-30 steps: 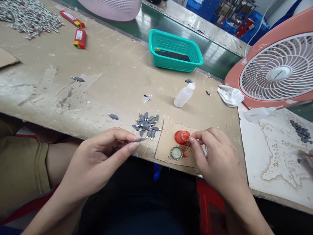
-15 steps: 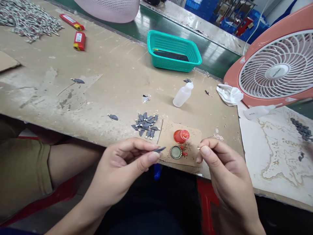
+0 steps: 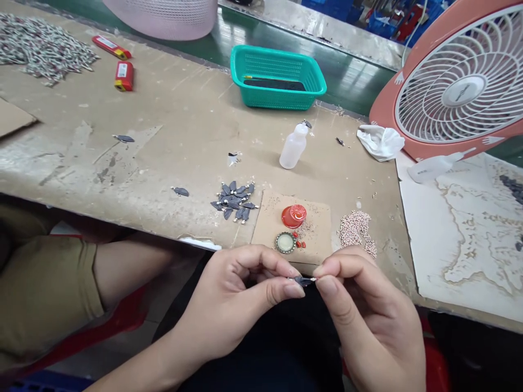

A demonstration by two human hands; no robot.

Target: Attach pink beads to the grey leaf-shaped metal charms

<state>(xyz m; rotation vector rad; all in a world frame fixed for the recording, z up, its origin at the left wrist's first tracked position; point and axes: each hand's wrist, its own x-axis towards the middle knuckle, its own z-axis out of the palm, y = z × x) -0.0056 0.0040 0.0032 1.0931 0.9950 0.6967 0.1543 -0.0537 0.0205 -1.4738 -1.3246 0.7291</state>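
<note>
Two bare hands, the left hand and right hand, are brought together at the fingertips — a small dark-grey leaf-shaped charm is pinched between them, a tan cardboard square just beyond the grip.

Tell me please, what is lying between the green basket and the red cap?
Between them, in the head view, stands a translucent plastic squeeze bottle.

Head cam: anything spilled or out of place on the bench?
Yes: loose pale pink beads lie straight on the bench, right of the cardboard square, with no tray around them. Small red bits also lie loose on the cardboard, beside the red cap.
</note>
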